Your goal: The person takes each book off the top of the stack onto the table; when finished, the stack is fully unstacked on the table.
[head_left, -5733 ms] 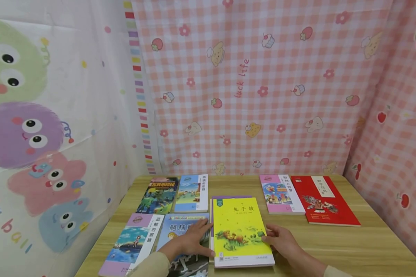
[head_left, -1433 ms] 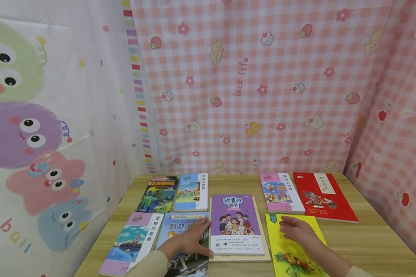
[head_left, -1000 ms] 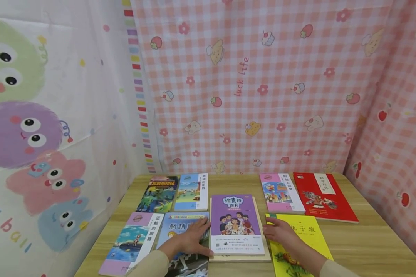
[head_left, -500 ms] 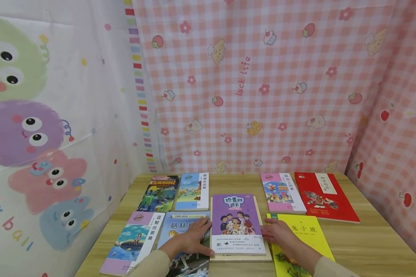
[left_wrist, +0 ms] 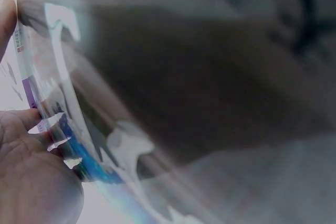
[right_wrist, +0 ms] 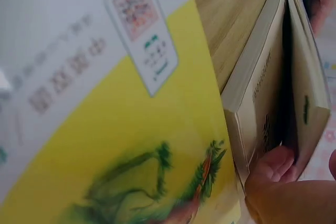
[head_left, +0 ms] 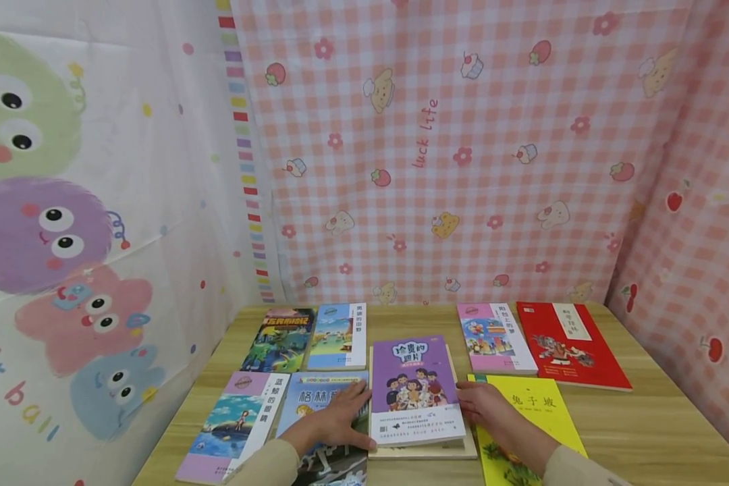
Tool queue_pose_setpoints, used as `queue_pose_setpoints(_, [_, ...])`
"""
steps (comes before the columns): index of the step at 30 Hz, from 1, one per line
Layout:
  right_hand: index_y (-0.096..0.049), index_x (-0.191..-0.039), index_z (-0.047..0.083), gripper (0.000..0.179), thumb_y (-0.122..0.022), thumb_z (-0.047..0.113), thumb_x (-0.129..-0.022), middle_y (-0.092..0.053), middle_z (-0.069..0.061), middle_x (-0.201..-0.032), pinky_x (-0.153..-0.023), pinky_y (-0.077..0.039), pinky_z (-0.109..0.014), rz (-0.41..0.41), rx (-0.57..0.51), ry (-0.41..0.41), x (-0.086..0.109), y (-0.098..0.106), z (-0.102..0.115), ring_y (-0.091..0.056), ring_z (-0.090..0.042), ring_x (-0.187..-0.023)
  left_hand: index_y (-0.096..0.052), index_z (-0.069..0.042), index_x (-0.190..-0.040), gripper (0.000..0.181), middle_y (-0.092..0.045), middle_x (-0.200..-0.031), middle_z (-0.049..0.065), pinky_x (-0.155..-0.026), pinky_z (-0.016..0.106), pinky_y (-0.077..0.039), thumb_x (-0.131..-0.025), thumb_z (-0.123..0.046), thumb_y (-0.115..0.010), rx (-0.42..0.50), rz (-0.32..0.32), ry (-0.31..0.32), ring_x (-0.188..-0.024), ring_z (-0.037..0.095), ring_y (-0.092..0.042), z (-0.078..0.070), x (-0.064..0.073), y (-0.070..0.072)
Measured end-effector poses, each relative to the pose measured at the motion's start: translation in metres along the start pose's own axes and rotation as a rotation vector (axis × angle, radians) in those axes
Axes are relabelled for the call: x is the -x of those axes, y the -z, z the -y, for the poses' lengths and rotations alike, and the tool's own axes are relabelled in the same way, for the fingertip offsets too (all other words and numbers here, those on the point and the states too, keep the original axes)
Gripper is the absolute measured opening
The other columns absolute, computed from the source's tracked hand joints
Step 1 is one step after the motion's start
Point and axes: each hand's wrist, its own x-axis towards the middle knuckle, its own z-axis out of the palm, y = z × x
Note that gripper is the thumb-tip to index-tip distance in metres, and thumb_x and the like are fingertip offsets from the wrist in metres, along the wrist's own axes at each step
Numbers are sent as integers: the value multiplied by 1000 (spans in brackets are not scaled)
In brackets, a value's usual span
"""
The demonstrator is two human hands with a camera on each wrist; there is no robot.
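Observation:
A purple book (head_left: 410, 385) with cartoon children on its cover lies slightly askew over a cream book (head_left: 425, 452). My right hand (head_left: 501, 418) grips its right edge. In the right wrist view, curled fingers (right_wrist: 273, 166) are tucked under the purple book (right_wrist: 310, 98), whose near side is raised off the cream book (right_wrist: 257, 114). My left hand (head_left: 334, 418) rests spread on a blue book (head_left: 334, 466), thumb and fingertips at the left side of the purple one. In the left wrist view the left hand (left_wrist: 37, 166) sits beside glossy, blurred covers.
A yellow book (head_left: 541, 412) lies under my right forearm. Behind it are a pink-and-white book (head_left: 498, 341) and a red book (head_left: 574, 347). At left lie a green dinosaur book (head_left: 279, 341), a light blue book (head_left: 334, 337) and a pink-edged book (head_left: 233, 428). Checked cloth hangs behind the wooden table (head_left: 650, 432).
Earlier the yellow book lay on the purple one; it was moved to the right. My right hand has since come to the purple book and tilted its right side up. The left hand stays put.

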Motion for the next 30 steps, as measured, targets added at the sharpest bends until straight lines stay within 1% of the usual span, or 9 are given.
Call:
queue_pose_setpoints(2, [-38,-144,-14,56,-57,10,-97,-58,-26,-130,-95,-51,-46,15,23,30,0,-2,0,-62,-31,-108,-22,-11,-159,102,-7,-165,13,-118,60,-6,-84,-60,-71,2,10,2,-151,35,-2,-3,1,2])
queue_pose_setpoints(5, [-38,-148,-7,57,-58,7,-96,-63,-20,-121,-84,-56,-42,16,56,61,-1,-6,-3,-65,-26,-96,-22,-10,-159,102,-6,-165,14,-118,59,-4,-84,-58,-72,13,20,13,-151,35,0,-7,2,3])
queue_pose_setpoints(8, [-35,-151,-3,60,-57,2,-95,-64,-19,-118,-77,-58,-40,16,72,84,-2,-8,-5,-66,-25,-91,-22,-9,-159,104,-6,-165,14,-118,60,-5,-83,-60,-72,13,8,11,-151,35,-1,-8,2,3])
queue_pose_setpoints(12, [-33,-151,-4,62,-57,-1,-94,-62,-24,-127,-75,-58,-42,6,105,100,-3,-8,-6,-68,-26,-92,-22,-12,-159,103,-6,-166,12,-118,60,-5,-83,-60,-72,-3,6,9,-151,34,0,-7,3,2])
queue_pose_setpoints(16, [-31,-152,-5,65,-58,-5,-93,-56,-28,-134,-75,-58,-43,-15,145,89,-2,-7,-6,-68,-27,-96,-25,-12,-158,98,-7,-166,12,-119,58,-5,-84,-54,-74,-3,26,17,-151,33,-1,-9,4,4])
queue_pose_setpoints(19, [-30,-152,-6,66,-57,-7,-92,-52,-29,-138,-74,-59,-43,-30,140,81,2,-6,-4,-68,-28,-98,-27,-10,-158,96,-8,-165,13,-119,58,-6,-85,-51,-75,-8,27,9,-151,34,-1,-11,5,5])
queue_pose_setpoints(23, [-32,-151,-5,66,-55,-11,-90,-53,-30,-137,-71,-59,-44,-57,105,88,9,-4,-1,-69,-29,-93,-25,-11,-158,97,-5,-166,14,-118,59,-5,-86,-53,-73,-15,43,12,-151,34,1,-11,4,6])
queue_pose_setpoints(26, [-33,-151,-5,66,-54,-12,-90,-55,-31,-133,-71,-59,-45,-49,63,108,14,0,-1,-69,-30,-92,-25,-11,-158,97,-5,-166,13,-118,59,-5,-85,-54,-73,-15,44,24,-151,33,1,-11,4,5])
queue_pose_setpoints(30, [-33,-152,-2,65,-53,-10,-91,-57,-30,-131,-72,-59,-46,-43,24,108,18,8,-2,-70,-31,-91,-28,-11,-157,96,-8,-166,12,-119,58,-6,-84,-51,-75,-13,25,32,-151,33,-2,-12,4,4])
